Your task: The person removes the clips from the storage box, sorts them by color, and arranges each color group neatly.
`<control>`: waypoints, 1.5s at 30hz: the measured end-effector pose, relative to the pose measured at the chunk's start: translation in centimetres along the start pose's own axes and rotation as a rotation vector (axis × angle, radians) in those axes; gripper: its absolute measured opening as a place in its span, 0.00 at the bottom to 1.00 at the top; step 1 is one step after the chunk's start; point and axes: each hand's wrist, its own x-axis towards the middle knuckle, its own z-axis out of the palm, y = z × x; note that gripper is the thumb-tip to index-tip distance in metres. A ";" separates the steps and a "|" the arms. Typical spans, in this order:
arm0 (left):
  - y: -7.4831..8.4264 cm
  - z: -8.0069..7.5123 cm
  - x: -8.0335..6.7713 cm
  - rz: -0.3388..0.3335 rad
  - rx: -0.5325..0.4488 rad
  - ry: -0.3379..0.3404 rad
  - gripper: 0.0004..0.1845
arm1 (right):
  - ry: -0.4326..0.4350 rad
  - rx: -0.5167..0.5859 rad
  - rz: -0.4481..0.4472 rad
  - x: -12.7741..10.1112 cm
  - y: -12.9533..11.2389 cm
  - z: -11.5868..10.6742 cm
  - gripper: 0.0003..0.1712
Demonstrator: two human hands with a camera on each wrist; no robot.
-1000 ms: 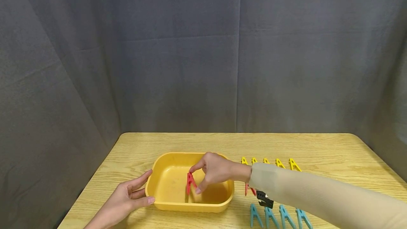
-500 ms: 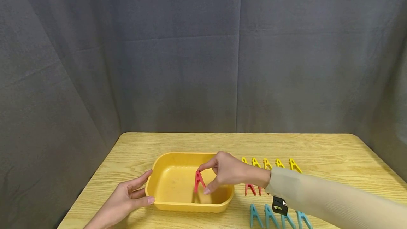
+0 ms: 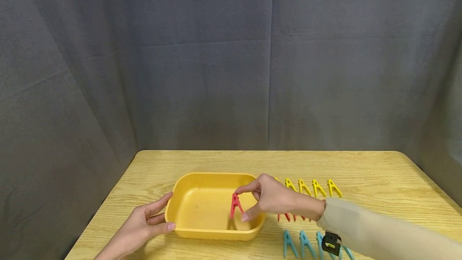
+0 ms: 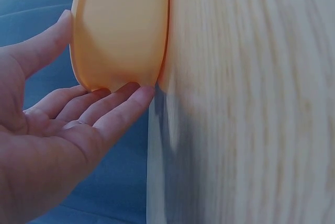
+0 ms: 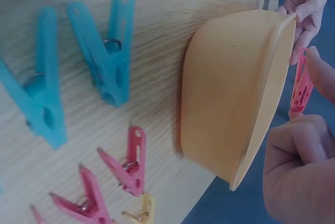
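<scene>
In the head view, a yellow plastic tub [image 3: 216, 234] stands on the wooden table. My left hand [image 3: 142, 224] touches its left end, fingers spread and thumb at the near corner. The left wrist view shows those fingers nearly straight, their tips against the tub's end wall [image 4: 120, 30]. Over the right part of the tub, my right hand [image 3: 276, 199] pinches a red clothespin [image 3: 236, 203] between thumb and index finger. The clothespin hangs with its handles downward, close over the tub floor. In the right wrist view this red clothespin [image 5: 301, 88] shows beyond the tub's rim.
Right of the tub are rows of clothespins: several yellow ones [image 3: 319, 189] at the back, several red ones [image 3: 284, 216] partly behind my right forearm, and several blue ones [image 3: 306, 244] nearest. A black strap device [image 3: 331, 242] sits on my right wrist. Grey curtains [image 3: 202, 71] surround the table.
My right hand has shifted to the right over the tub, carrying the red clothespin from the tub's middle toward its right side. The left hand and tub have stayed put.
</scene>
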 end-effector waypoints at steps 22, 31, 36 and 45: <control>-0.3 0.0 0.2 0.020 0.001 -0.003 0.46 | 0.035 0.171 -0.016 -5.0 2.3 -2.1 0.37; -0.3 -0.1 0.3 0.022 -0.006 -0.007 0.46 | 0.083 0.127 -0.030 -7.4 3.9 -3.2 0.38; -0.2 0.0 0.3 0.025 0.003 -0.008 0.46 | 0.109 0.131 0.025 -9.3 5.3 -4.3 0.39; 0.1 -0.1 0.1 -0.022 -0.006 -0.001 0.47 | 0.168 0.115 0.100 -12.4 7.7 -6.5 0.38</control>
